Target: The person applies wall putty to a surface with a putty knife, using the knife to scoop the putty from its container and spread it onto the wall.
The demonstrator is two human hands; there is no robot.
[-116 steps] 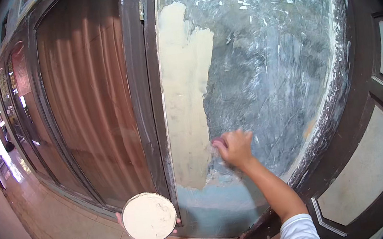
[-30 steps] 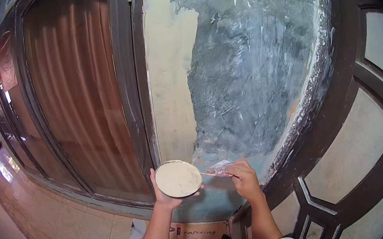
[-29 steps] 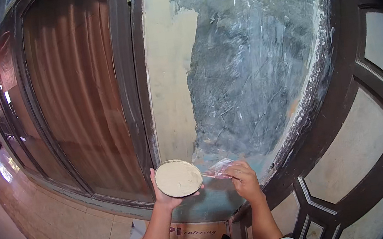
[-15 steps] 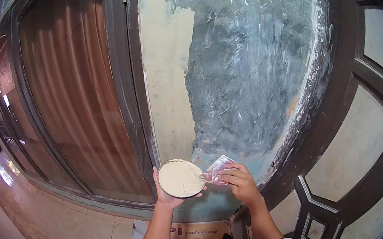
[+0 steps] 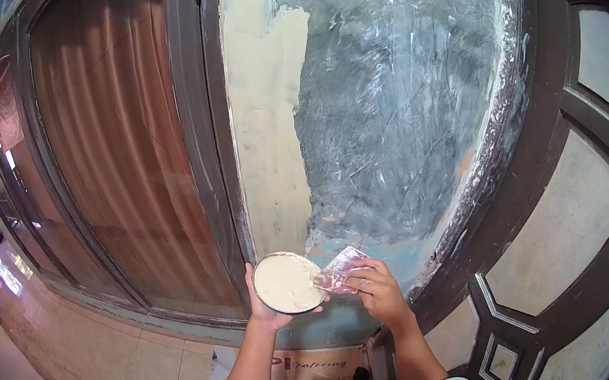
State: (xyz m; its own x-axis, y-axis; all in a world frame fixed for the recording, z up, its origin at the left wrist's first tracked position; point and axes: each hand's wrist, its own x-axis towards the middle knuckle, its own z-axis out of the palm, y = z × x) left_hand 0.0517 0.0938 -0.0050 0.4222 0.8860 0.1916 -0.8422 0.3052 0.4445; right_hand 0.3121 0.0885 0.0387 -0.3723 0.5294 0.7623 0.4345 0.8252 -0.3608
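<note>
A round dark-rimmed container full of cream-coloured filler paste (image 5: pixel 284 281) rests in my left hand (image 5: pixel 265 314), whose fingers wrap round its underside and edge. My right hand (image 5: pixel 379 288) pinches a flat, reddish putty scraper (image 5: pixel 344 268) smeared with white. The scraper's left edge touches the paste at the container's right rim. Beyond both hands stands a grey wall panel (image 5: pixel 387 117). A band of cream paste (image 5: pixel 270 133) covers its left side, with a ragged right edge.
Left of the panel is a dark-framed window (image 5: pixel 200 127) with a brown curtain (image 5: pixel 124 160). A dark door with pale panels (image 5: pixel 563 225) stands at the right. Printed cardboard (image 5: pixel 321 376) lies on the tiled floor (image 5: pixel 128 367) below me.
The scraper and my right hand have shifted slightly left, further over the paste. My left hand and the container stay nearly where they were.
</note>
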